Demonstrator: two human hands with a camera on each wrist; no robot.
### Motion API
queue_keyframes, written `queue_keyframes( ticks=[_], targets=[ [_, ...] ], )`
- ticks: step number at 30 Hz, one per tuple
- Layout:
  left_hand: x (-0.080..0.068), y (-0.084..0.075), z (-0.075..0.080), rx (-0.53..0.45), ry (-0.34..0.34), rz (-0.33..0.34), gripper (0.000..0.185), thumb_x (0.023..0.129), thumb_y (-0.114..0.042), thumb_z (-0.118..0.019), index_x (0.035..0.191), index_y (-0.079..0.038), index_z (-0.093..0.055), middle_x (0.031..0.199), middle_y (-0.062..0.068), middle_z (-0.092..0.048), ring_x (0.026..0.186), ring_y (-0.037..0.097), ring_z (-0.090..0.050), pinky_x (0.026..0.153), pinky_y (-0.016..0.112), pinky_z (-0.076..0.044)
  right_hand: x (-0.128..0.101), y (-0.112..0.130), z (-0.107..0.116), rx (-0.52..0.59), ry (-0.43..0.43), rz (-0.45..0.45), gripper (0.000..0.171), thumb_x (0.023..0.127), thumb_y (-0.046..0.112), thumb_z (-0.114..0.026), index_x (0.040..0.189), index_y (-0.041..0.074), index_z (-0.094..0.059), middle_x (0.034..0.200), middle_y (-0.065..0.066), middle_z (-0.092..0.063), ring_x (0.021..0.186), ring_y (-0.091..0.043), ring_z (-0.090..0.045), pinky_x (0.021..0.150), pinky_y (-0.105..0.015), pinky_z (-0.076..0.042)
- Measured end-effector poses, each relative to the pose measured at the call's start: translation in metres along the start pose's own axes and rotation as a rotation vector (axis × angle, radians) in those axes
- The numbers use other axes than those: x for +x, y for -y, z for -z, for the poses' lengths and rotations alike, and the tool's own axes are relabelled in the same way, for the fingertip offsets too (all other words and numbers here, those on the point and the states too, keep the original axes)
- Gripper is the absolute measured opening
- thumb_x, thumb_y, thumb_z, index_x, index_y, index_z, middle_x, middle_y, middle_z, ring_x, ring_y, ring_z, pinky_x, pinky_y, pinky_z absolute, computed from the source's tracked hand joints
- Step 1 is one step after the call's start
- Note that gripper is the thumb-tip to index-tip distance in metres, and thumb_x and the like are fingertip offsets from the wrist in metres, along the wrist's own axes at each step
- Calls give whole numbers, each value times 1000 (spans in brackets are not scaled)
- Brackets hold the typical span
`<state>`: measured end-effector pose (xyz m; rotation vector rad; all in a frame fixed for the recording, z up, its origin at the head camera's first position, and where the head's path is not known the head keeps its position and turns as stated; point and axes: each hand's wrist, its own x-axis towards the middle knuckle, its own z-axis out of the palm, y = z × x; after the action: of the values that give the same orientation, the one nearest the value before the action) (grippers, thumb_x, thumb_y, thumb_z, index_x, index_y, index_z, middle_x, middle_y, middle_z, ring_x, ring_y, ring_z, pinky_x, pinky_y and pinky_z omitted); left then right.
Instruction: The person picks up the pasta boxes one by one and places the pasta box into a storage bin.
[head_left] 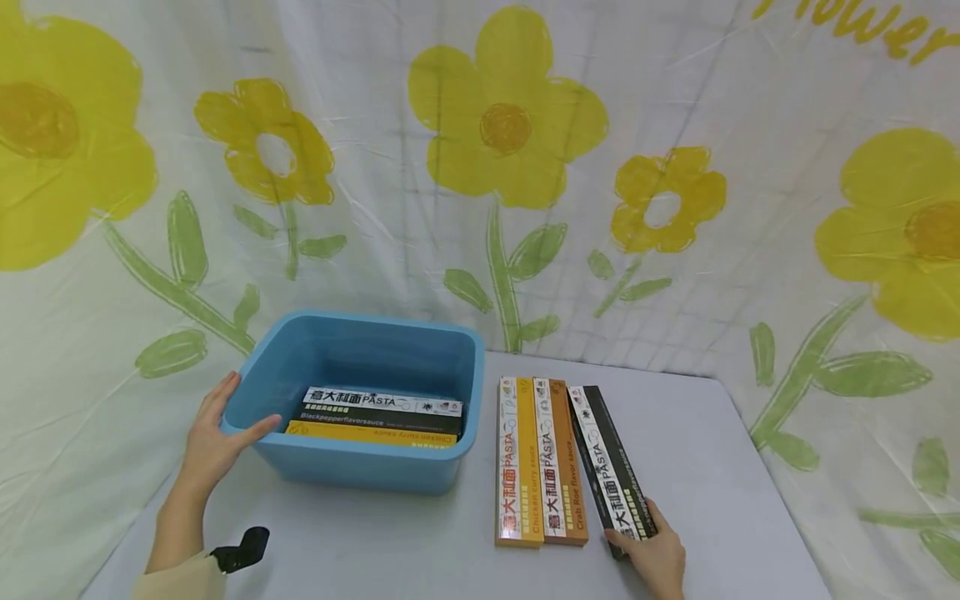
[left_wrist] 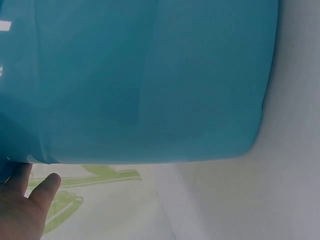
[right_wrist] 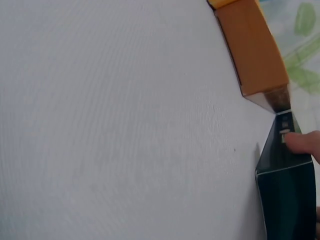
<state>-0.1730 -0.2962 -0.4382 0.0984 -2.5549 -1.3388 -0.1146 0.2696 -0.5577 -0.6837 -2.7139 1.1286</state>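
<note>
Flowered cloth backs the grey desk [head_left: 420, 542]. Right hand [head_left: 654, 557] pinches the black pasta box [head_left: 609, 467] at its near end; it's stiff, light, slick card. Left hand [head_left: 213, 437] rests open-fingered on the blue tub [head_left: 360, 471] rim.

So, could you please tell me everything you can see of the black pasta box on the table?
The black pasta box is long, slim and looks like cardboard, with a white strip printed PASTA down one side. It lies flat on the grey table, rightmost of three boxes, angled slightly against the orange box beside it. The right hand grips its near end; in the right wrist view a fingertip presses that end.
</note>
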Motion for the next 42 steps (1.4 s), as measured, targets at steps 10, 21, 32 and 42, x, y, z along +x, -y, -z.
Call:
queue_keyframes(
  ticks=[10, 21, 32, 42],
  targets=[
    [2, 1, -2, 11, 0, -19, 85, 79, -31, -64, 143, -16, -10, 147, 12, -4, 130, 39, -3, 88, 71, -11, -1, 3, -4, 142, -42, -117, 95, 53, 20, -80, 133, -2, -33, 125, -32, -37, 106, -44, -39, 87, -55, -33],
    [1, -1, -4, 24, -16, 6, 86, 79, -33, -64, 143, -14, -10, 146, 14, -5, 129, 41, -4, 87, 72, -12, -6, 18, 12, 200, -95, -152, 99, 49, 21, -82, 134, 5, -34, 126, -30, -38, 104, -41, -40, 80, -50, -36],
    [0, 2, -2, 30, -16, -13, 86, 79, -33, -65, 143, -14, -10, 146, 15, -5, 129, 41, -4, 87, 72, -11, -1, 35, 40, 254, -162, -46, 97, 50, 16, -83, 135, 10, -37, 125, -28, -41, 102, -35, -42, 77, -44, -38],
    [-1, -1, 0, 11, -7, -6, 86, 79, -33, -64, 143, -14, -10, 147, 13, -3, 130, 40, -3, 87, 71, -12, 52, -16, 27, 295, -64, 60, 98, 43, 24, -87, 131, 28, -43, 124, -10, -48, 94, -15, -45, 58, -28, -45]
  ],
)
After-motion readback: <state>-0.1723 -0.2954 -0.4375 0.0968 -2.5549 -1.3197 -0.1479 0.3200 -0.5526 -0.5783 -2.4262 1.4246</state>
